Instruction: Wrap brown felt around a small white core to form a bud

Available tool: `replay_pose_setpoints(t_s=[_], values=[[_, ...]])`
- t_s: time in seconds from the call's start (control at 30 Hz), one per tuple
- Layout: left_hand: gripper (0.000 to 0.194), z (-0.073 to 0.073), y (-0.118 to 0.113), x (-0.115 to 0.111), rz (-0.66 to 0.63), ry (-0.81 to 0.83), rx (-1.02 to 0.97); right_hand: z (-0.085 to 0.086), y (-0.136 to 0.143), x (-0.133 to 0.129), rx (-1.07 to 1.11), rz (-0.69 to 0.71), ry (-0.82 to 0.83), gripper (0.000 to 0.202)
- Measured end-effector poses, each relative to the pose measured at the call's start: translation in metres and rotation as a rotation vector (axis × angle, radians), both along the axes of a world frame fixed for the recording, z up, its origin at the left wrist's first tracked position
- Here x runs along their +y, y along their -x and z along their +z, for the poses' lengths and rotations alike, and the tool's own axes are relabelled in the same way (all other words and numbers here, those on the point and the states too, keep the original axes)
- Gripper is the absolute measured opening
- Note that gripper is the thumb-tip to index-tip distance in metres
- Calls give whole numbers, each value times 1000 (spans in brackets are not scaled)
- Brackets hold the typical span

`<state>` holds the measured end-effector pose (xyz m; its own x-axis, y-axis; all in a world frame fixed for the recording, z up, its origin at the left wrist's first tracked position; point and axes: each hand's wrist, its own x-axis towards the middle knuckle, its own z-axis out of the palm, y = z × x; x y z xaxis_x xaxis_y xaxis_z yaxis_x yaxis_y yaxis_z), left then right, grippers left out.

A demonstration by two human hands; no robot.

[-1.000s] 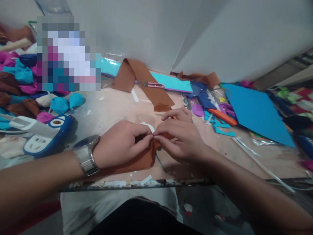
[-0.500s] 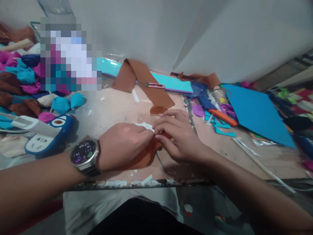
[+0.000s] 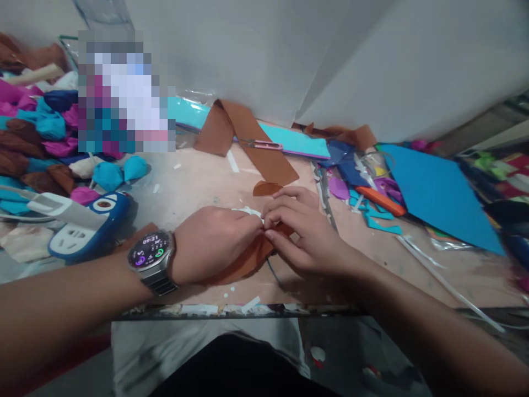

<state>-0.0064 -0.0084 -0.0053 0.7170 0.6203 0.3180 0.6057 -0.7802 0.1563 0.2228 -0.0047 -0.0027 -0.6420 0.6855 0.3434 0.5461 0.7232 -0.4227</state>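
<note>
My left hand (image 3: 219,240), with a watch (image 3: 151,251) on its wrist, is closed over a brown sheet piece (image 3: 237,270) lying on the table. My right hand (image 3: 306,231) meets it at the fingertips, thumb and fingers pinched together at the edge of the piece. A small white piece (image 3: 250,210) shows just behind the fingers. What exactly sits between the fingertips is hidden. Beyond my hands lies a small brown scrap (image 3: 268,188), close to a long folded brown strip (image 3: 260,146). Pink-handled thread snips (image 3: 266,145) rest on that strip.
At left are a blue-and-white power socket (image 3: 88,229) and a heap of coloured bundles (image 3: 52,127). To the right lie an orange cutter (image 3: 380,200), a large blue sheet (image 3: 446,193), teal scraps (image 3: 382,223) and a white strip (image 3: 450,281). A wall rises behind the table.
The whole view has shifted slightly, so everything appears a little further right. Both hands keep nearly the same pinched pose together on the brown piece.
</note>
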Motion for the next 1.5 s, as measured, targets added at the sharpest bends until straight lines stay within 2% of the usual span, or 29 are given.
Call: replay_pose_setpoints(t_s=[0.2, 0.4, 0.57, 0.9, 1.17, 1.5], values=[[31, 3, -3, 1, 55, 212, 13, -2, -2, 0, 6, -1, -9, 4], [27, 10, -5, 0, 50, 459, -105, 0, 0, -1, 3, 23, 45, 10], [29, 13, -4, 0, 73, 583, -151, 0, -3, -1, 22, 22, 55, 7], [30, 13, -4, -1, 42, 620, -169, -3, -2, 0, 44, 56, 49, 9], [25, 13, -4, 0, 48, 601, -201, 2, -4, 0, 57, 51, 91, 8], [25, 14, -6, -3, 56, 651, -166, -4, -2, -2, 63, 46, 95, 7]])
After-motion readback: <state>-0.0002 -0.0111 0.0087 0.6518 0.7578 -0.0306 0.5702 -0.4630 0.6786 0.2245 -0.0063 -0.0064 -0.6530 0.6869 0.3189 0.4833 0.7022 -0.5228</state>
